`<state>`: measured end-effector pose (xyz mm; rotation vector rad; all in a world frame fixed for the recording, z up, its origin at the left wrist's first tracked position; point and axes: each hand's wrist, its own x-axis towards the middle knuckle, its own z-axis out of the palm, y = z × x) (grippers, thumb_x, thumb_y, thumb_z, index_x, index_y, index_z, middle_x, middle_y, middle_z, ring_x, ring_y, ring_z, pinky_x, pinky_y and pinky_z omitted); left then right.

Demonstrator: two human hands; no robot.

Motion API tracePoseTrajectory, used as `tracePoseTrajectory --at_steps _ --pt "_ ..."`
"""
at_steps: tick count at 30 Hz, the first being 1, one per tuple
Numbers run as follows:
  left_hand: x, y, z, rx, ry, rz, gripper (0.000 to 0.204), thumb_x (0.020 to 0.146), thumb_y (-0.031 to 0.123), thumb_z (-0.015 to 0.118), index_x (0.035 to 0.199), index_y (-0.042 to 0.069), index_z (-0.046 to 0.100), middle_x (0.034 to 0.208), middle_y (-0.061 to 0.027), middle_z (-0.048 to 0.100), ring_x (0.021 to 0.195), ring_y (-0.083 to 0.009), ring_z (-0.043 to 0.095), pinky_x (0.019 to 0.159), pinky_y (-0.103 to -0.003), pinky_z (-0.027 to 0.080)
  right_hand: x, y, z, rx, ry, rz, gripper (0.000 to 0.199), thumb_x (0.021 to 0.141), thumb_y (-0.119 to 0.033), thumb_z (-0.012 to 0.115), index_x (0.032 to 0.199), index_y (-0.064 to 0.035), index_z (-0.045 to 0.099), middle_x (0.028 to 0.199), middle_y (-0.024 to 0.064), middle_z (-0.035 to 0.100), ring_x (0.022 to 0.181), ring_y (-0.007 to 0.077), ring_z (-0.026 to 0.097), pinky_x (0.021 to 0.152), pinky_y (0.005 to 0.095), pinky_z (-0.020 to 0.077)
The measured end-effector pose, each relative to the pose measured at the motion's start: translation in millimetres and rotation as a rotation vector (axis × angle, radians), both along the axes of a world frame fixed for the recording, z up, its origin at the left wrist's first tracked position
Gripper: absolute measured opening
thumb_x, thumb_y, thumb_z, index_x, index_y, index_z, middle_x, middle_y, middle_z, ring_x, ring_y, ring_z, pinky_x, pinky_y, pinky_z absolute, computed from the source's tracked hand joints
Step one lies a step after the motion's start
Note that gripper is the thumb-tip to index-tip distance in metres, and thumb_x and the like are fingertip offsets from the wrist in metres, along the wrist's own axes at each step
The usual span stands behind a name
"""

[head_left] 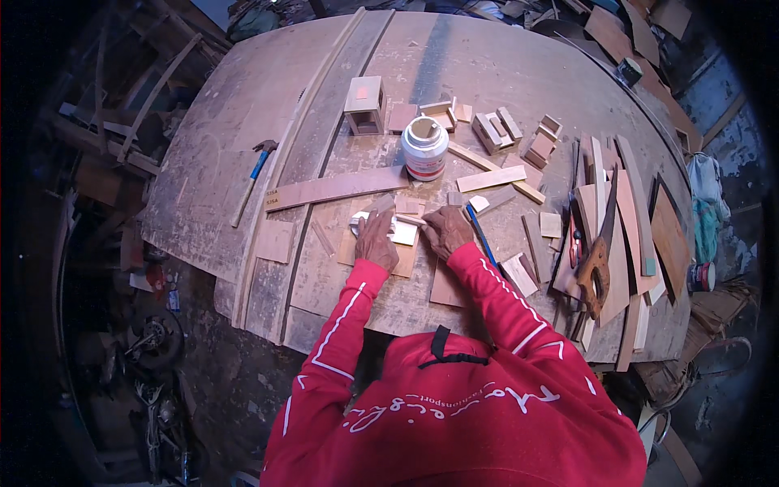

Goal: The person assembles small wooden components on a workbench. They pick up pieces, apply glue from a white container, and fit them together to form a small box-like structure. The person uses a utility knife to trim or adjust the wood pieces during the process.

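Note:
My left hand (377, 242) is closed, its fingers curled down at a small white piece (356, 217) that they mostly cover; its kind cannot be made out. Close to it, my right hand (448, 231) is closed on the end of a small wooden strip (411, 220), which points toward the left hand. A white-faced block (403, 234) lies between the hands on a thin wooden board (401, 264). Just beyond them is a small pinkish wood block (408, 204). To the right of my right hand lies a blue pencil-like stick (480, 235).
An open white tub (425, 148) stands beyond the hands beside a long wooden strip (337, 188). Small wooden box shapes (365, 105) sit farther back. A handsaw (596, 268) rests on stacked wood strips at right. A hammer (254, 180) lies at left on the large worktable (243, 105).

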<state>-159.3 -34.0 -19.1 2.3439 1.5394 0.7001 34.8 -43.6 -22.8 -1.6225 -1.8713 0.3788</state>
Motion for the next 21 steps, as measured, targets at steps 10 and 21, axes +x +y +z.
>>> tracePoseTrajectory --at_steps 10,21 --pt "0 0 -4 -0.051 -0.026 0.047 0.061 0.071 -0.003 0.052 0.13 -0.002 0.04 0.131 -0.0208 0.048 0.13 -0.0345 0.037 0.113 -0.048 0.02 -16 -53 8 -0.034 0.032 -0.022 0.018 0.078 -0.027 0.062 0.082 -0.0102 0.066 0.08 0.0089 0.058 0.082 0.0275 0.058 0.069 0.0403 0.0484" --pt "1 0 -1 -0.019 -0.039 0.031 0.058 0.07 -0.001 0.051 0.127 -0.004 0.04 0.125 -0.0275 0.049 0.127 -0.0388 0.04 0.111 -0.05 0.023 -26 -50 -1 0.025 -0.025 0.008 0.015 0.072 -0.02 0.063 0.082 -0.0089 0.065 0.079 0.0106 0.056 0.082 0.0285 0.058 0.067 0.0392 0.0491"
